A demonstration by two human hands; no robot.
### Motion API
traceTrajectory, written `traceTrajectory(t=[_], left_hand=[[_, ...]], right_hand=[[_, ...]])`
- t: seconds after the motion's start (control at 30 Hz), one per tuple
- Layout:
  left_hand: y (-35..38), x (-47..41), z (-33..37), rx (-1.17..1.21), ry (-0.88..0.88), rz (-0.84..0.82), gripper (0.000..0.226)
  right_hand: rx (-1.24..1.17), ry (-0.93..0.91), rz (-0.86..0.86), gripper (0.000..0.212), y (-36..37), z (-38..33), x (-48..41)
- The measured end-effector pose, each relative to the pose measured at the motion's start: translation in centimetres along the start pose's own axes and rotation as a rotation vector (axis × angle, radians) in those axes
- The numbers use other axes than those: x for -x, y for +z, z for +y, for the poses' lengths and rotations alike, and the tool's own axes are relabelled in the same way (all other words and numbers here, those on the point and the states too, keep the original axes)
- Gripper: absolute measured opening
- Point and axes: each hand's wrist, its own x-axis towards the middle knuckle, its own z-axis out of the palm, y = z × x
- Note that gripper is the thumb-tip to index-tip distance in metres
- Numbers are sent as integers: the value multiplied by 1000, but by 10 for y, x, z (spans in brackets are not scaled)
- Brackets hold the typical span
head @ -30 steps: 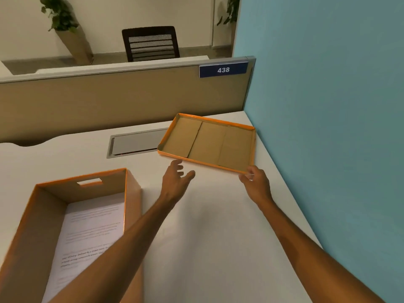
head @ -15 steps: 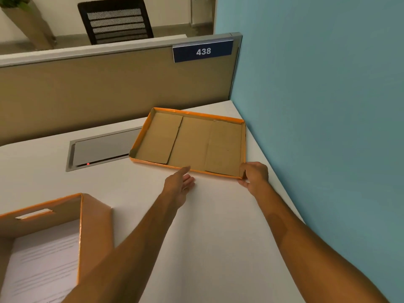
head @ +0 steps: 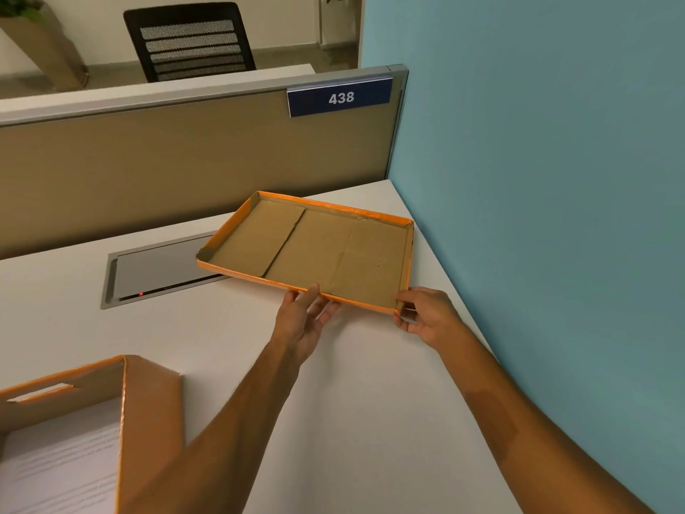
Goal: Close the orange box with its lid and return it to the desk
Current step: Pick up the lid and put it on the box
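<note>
Left fingers [head: 314, 293] now touch rim of lid [head: 333, 250].

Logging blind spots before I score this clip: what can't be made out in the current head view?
Head view:
- Orange box: cut off by the left and bottom edges; only one corner shows.
- Printed sheet inside it: text too blurred to read.
- Left hand: touches the near rim of the lid; whether it grips is unclear.
- Right hand: pinches the lid's corner; fingers beneath partly hidden.
- Desk hatch: right end covered by the lid.

Teal wall [head: 537, 179], tan partition [head: 185, 172], black mesh chair [head: 189, 40] beyond.
</note>
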Motion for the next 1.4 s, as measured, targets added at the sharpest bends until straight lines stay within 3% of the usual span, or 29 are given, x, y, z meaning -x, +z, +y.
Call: traceTrajectory(t=[0.1,0.2,0.3,0.37,0.47,0.6,0.67,0.83,1.03,1.2,1.4], left_hand=[[2,7,8,-17,4,3,43],[4,17,14,-36,17,15,45],[6,29,20,-77,69,15,47],[9,42,25,-123,117,7,48],[18,64,33,-172,181,12,47],[32,95,39,-212,281,41,43],[39,111,40,-260,344,62,40],[54,148,49,-430,519,53,52],[46,181,72,-525,458,-52,65],[8,190,80,-625,445,0,82],[-17,203,93,-743,413,65,87]], right_hand=[[199,-125,77,25,1,2,8],[738,-578,320,39,5,12,21],[977,-1078,226,45,16,24,44],[1144,-1235,144,52,23,33,54],[1320,-1357,176,56,35,45,64],[1276,-1384,264,45,49,52,77],[1171,-1399,284,35,53,50,86],[868,-1403,228,32,60,44,116],[513,-1071,70,32,55,22,153],[281,-848,-141,10,30,6,163],[-5,-622,-265,30,11,-10,175]])
